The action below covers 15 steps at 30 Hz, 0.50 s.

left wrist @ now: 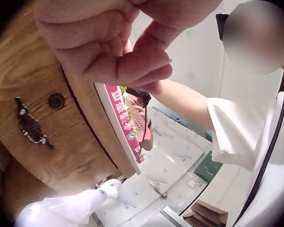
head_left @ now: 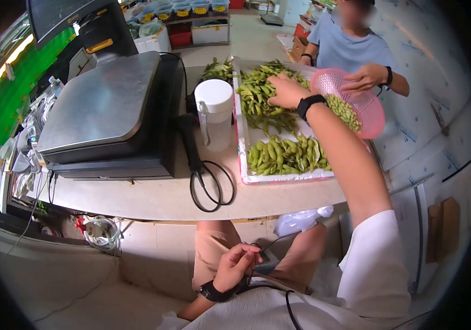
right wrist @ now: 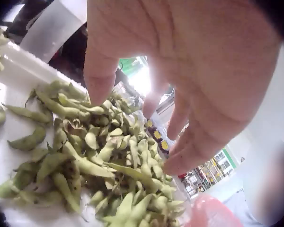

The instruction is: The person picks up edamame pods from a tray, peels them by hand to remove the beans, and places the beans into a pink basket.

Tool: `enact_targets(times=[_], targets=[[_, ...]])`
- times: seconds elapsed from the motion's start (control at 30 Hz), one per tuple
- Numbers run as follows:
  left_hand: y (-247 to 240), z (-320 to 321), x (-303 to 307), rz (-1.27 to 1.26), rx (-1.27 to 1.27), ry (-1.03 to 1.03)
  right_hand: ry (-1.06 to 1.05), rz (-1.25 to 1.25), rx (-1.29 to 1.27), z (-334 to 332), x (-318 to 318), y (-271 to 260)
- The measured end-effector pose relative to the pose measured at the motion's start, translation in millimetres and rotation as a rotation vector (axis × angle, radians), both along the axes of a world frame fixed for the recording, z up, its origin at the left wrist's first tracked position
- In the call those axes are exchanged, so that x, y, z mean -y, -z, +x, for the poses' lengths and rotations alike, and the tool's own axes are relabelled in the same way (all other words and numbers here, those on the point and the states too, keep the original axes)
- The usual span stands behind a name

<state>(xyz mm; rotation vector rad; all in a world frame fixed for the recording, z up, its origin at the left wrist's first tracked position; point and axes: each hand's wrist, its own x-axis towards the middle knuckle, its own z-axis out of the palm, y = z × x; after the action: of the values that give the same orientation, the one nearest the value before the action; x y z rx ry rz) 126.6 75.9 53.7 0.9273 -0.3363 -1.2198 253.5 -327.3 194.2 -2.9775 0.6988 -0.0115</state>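
Your left hand (head_left: 238,267) above lap, fingers loosely curled, gripping nothing visible. Smooth pale tabletop (head_left: 153,201) ahead; cylindrical translucent bottle (head_left: 217,132), white cap, beside rectangular white foam tray (head_left: 256,133). Nearer pod pile (head_left: 288,154) in tray: plump, curved, bumpy green pods. Farther pod pile (head_left: 255,110), also in tray: yellowish-green, tangled, brown flecks on some. Your right hand (head_left: 290,92) over it, thumb and fingers apart. Round pink perforated basket (head_left: 377,118) beyond, holding pale green beans (head_left: 341,110); blue-shirted person (head_left: 351,52) behind.
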Motion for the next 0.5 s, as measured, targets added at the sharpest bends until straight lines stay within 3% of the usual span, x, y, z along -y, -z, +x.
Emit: enact_targets(times=[0.03,0.3,0.43,0.5], targets=[[1.6,0.5,-1.4,-0.005,-0.026,-0.008,-0.055,0.004,0.101,3.6,4.1,11.7],[12.6,5.6,-1.4,0.012,-0.03,-0.031,0.137,-0.024,-0.109,14.3,-12.6,8.8],[16.2,8.5,1.1,0.01,-0.007,-0.006,0.14,-0.027,-0.058,16.1,-3.5,25.0],[17.3,7.2,1.8,0.017,0.01,-0.005,0.046,-0.029,-0.06,15.5,4.8,24.3]])
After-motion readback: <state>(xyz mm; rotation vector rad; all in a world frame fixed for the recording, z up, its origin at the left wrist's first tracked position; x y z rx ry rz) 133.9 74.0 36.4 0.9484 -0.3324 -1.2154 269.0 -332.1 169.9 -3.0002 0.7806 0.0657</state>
